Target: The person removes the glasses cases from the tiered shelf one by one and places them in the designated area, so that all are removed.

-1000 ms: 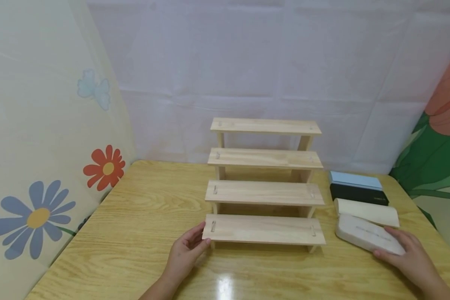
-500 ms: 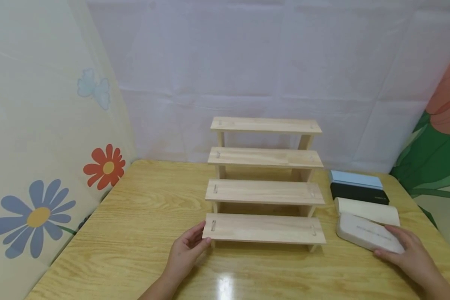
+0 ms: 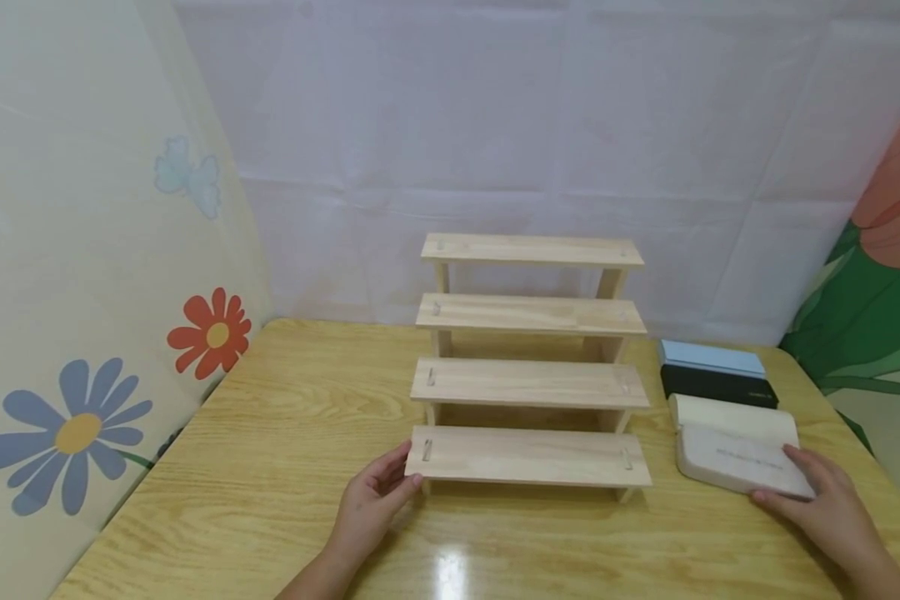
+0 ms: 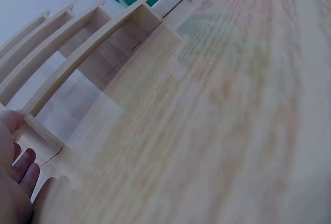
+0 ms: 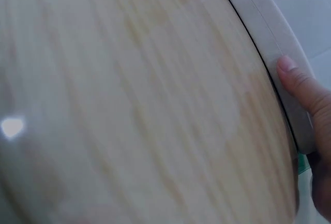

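Note:
A pale wooden display rack [image 3: 528,456] with stepped shelves stands on the table in the head view. My left hand [image 3: 371,504] holds the left end of its lowest shelf, thumb at the front corner and fingers at the side. In the left wrist view the thumb of that hand [image 4: 13,167] touches the shelf's end. At the right, a light grey glasses case [image 3: 742,461] with faint lettering lies flat on the table. My right hand [image 3: 828,508] grips its right end between thumb and fingers. The right wrist view shows the thumb on the side of the case [image 5: 258,22].
Behind the grey case lie a cream case [image 3: 735,419], a black case [image 3: 716,385] and a light blue case [image 3: 711,358], in a row beside the rack. A white cloth [image 3: 457,125] hangs behind the table [image 3: 270,467]. Flower-printed panels [image 3: 60,275] flank both sides.
The grey case has turned slightly, its right end swinging away from me, and now lies closer to parallel with the cream case. The right hand moved with it. Left hand and rack stay put.

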`<control>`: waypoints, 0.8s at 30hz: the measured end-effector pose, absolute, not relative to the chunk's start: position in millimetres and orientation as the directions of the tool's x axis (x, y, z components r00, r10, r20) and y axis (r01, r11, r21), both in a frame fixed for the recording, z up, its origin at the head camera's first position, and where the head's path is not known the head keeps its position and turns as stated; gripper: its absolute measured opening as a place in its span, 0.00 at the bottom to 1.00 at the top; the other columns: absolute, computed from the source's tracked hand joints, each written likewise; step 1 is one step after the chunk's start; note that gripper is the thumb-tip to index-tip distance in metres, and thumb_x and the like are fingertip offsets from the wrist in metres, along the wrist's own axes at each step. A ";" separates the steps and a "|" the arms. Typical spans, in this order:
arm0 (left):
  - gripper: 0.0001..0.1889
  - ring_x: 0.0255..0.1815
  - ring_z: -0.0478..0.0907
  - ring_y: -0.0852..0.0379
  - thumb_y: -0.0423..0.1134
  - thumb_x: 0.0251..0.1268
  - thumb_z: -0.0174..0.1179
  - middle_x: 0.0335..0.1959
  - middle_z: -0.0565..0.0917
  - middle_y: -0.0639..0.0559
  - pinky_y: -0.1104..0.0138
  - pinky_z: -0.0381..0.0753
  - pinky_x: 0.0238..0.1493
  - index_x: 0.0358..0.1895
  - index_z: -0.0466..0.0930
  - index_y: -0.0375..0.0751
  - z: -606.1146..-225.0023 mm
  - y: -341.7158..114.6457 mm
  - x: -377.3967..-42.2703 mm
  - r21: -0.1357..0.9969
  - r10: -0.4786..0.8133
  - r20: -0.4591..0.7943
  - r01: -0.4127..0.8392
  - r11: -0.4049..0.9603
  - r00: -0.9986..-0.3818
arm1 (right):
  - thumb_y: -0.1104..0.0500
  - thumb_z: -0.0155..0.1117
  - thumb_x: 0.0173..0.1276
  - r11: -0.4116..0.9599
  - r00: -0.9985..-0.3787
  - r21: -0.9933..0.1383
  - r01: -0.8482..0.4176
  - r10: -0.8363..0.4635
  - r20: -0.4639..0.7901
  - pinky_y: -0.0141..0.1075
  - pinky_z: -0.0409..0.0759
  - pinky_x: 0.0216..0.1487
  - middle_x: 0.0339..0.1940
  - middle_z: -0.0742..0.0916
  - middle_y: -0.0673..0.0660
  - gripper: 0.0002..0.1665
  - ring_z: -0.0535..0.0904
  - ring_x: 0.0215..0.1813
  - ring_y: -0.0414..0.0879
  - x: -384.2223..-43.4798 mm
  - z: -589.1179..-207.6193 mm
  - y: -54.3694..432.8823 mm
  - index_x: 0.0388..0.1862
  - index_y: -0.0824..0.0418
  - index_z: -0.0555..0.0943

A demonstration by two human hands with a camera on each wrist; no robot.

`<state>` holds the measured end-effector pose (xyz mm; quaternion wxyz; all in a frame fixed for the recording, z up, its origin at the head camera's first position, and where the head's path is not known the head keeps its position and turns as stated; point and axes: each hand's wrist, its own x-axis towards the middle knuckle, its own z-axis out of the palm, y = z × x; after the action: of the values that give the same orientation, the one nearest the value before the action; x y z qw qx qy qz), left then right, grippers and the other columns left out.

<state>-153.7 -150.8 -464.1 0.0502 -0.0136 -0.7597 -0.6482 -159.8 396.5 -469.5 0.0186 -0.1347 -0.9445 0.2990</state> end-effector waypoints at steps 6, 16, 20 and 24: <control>0.25 0.59 0.80 0.44 0.29 0.61 0.65 0.61 0.79 0.36 0.76 0.80 0.53 0.63 0.74 0.30 -463.8 -150.9 -153.8 0.984 -0.043 0.091 0.083 0.156 -0.995 | 0.33 0.68 0.59 0.763 -0.947 -0.578 0.289 0.316 -0.057 0.73 0.45 0.70 0.75 0.47 0.80 0.67 0.40 0.74 0.79 -158.2 -469.4 394.4 0.77 0.71 0.45; 0.25 0.60 0.79 0.44 0.30 0.62 0.65 0.62 0.78 0.36 0.75 0.80 0.54 0.63 0.74 0.30 -464.4 -150.2 -154.8 0.984 -0.038 0.086 0.079 0.158 -0.996 | 0.33 0.67 0.60 0.747 -0.936 -0.585 0.316 0.345 -0.066 0.72 0.46 0.70 0.75 0.47 0.80 0.67 0.42 0.74 0.78 -157.6 -468.1 392.6 0.77 0.71 0.44; 0.25 0.60 0.79 0.45 0.29 0.61 0.65 0.62 0.79 0.37 0.75 0.80 0.54 0.63 0.74 0.31 -465.8 -150.6 -154.6 0.985 -0.044 0.079 0.071 0.158 -0.996 | 0.34 0.67 0.61 0.749 -0.942 -0.588 0.304 0.330 -0.066 0.72 0.45 0.71 0.75 0.46 0.80 0.67 0.40 0.74 0.78 -156.5 -468.4 392.1 0.77 0.71 0.42; 0.26 0.61 0.78 0.43 0.29 0.62 0.65 0.63 0.78 0.36 0.74 0.80 0.56 0.63 0.73 0.30 -465.5 -150.6 -154.2 0.985 -0.042 0.082 0.075 0.156 -0.996 | 0.36 0.68 0.62 0.756 -0.952 -0.602 0.258 0.303 -0.027 0.72 0.42 0.71 0.76 0.43 0.80 0.67 0.37 0.75 0.78 -156.1 -467.4 390.2 0.77 0.71 0.39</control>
<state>-154.2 -150.6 -465.5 0.0447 -0.0108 -0.7590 -0.6494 -156.1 390.2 -467.4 0.0359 -0.1499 -0.9362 0.3158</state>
